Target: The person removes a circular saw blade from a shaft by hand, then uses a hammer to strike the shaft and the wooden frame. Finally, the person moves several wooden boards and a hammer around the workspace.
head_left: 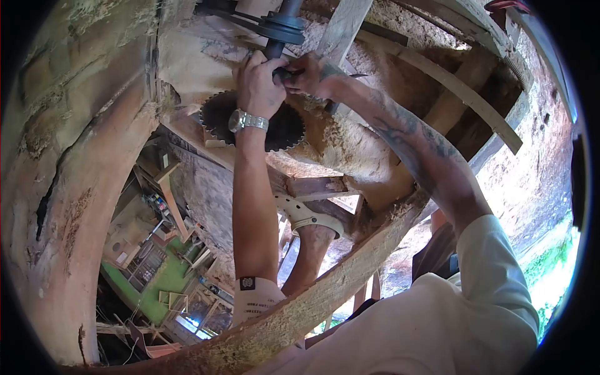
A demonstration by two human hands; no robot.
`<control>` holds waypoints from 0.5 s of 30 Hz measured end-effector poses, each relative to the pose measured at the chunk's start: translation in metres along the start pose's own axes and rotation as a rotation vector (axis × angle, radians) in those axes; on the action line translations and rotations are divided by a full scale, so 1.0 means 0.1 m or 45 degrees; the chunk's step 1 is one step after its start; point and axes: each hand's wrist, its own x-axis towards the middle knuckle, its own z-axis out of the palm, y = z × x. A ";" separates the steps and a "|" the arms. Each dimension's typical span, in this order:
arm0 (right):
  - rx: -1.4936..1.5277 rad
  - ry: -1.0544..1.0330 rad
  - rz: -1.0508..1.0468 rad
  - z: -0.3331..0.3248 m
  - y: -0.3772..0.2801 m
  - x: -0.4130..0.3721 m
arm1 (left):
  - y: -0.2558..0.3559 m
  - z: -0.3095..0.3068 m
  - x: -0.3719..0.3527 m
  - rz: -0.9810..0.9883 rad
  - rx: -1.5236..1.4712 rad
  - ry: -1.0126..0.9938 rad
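A toothed circular saw blade (284, 128) sits below my hands, partly covered by my left wrist. Above it runs a dark metal shaft (274, 50) carrying a black pulley (281, 28). My left hand (259, 84), with a metal watch on the wrist, is closed at the shaft's lower end, just over the blade. Right beside it, almost touching, my right hand (306, 74) has its fingers curled around something dark. A short dark round piece (282, 74) shows between the two hands. What the right fingers hold is mostly hidden.
Wooden beams (344, 28) and a curved wooden strip (462, 87) frame the work area. A long rough plank (312, 281) crosses in front of my body. A foot in a pale clog (306, 219) rests below. Green flooring (153, 294) with clutter lies at lower left.
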 end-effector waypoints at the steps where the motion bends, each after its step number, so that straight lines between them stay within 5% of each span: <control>1: 0.008 0.008 -0.054 0.03 0.04 0.01 | -0.02 -0.02 0.01 0.039 0.019 -0.037; 5: 0.086 0.221 -0.004 0.03 0.09 -0.02 | -0.10 0.06 0.09 0.164 -0.059 -0.065; 9: 0.899 0.333 0.478 0.00 -0.35 -0.26 | -0.19 0.16 0.13 0.232 -0.070 -0.069; 11: -0.516 0.596 -0.616 -0.05 0.14 -0.17 | -0.24 0.19 0.13 0.241 -0.098 -0.095; 13: -1.100 0.607 -0.983 -0.10 0.08 -0.25 | -0.22 0.17 0.16 0.302 -0.063 -0.103; 15: -0.808 0.496 -0.658 -0.12 -0.15 -0.45 | -0.22 0.15 0.13 0.308 -0.012 -0.118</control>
